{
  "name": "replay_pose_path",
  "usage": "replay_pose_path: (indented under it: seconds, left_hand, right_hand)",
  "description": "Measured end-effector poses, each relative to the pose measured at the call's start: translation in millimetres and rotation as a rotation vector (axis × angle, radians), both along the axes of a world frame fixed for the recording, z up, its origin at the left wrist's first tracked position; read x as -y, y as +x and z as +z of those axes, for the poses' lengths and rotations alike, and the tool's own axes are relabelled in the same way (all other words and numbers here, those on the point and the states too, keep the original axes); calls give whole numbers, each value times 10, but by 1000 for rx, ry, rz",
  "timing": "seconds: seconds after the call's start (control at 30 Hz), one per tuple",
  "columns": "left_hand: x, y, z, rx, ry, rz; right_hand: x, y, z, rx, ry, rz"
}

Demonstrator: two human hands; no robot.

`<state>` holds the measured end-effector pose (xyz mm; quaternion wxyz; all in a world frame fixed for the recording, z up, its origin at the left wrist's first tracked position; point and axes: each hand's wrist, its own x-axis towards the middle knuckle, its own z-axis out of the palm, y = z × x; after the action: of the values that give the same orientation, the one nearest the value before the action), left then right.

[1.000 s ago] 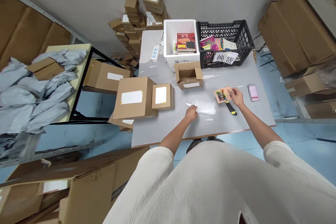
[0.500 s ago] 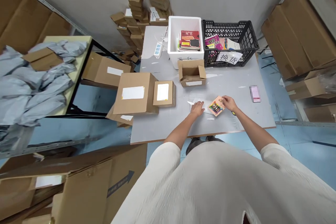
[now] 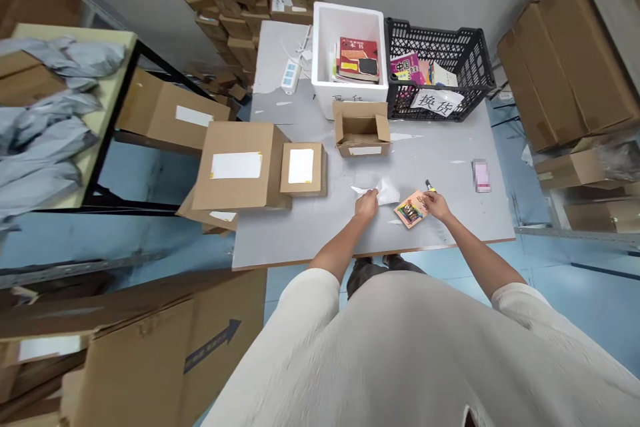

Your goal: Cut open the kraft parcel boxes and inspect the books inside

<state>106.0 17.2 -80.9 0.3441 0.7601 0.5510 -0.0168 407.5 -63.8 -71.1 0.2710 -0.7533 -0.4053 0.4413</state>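
Observation:
My left hand (image 3: 367,205) is closed on the near end of a crumpled white plastic wrapper (image 3: 387,192), which lies on the grey table. Just to its right, a small orange book (image 3: 412,209) with a colourful cover picture rests at a slant. My right hand (image 3: 436,205) pinches the upper right corner of that book. A small black and yellow tool (image 3: 430,185), which looks like a utility knife, pokes out beyond the right fingers; whether they grip it too I cannot make out.
An open cardboard box (image 3: 363,147) stands beyond my hands. Behind are a white foam box (image 3: 349,90) and a black crate (image 3: 435,107), both with books. Closed cartons (image 3: 245,193) sit at the left. A pink phone-like object (image 3: 481,176) lies right on the table (image 3: 300,233).
My left hand has gone from lying flat to gripping the wrapper, which is now bunched up. The black and yellow tool now shows above my right hand instead of below it. The camera view has shifted.

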Motion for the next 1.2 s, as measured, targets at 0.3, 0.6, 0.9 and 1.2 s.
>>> replay_pose_path:
  seconds: [0.3, 0.6, 0.9, 1.2]
  left_hand:
    - [-664, -370, 894, 537, 370, 288]
    - [-1791, -280, 1347, 584, 423, 473]
    - [-2103, -68, 1188, 255, 361, 365]
    - [-1891, -134, 1370, 52, 450, 291]
  right_hand:
    - [-276, -299, -85, -74, 63, 17]
    - [-408, -460, 16, -172, 110, -1]
    - [-266, -343, -55, -144, 105, -58]
    - [-395, -333, 46, -155, 108, -63]
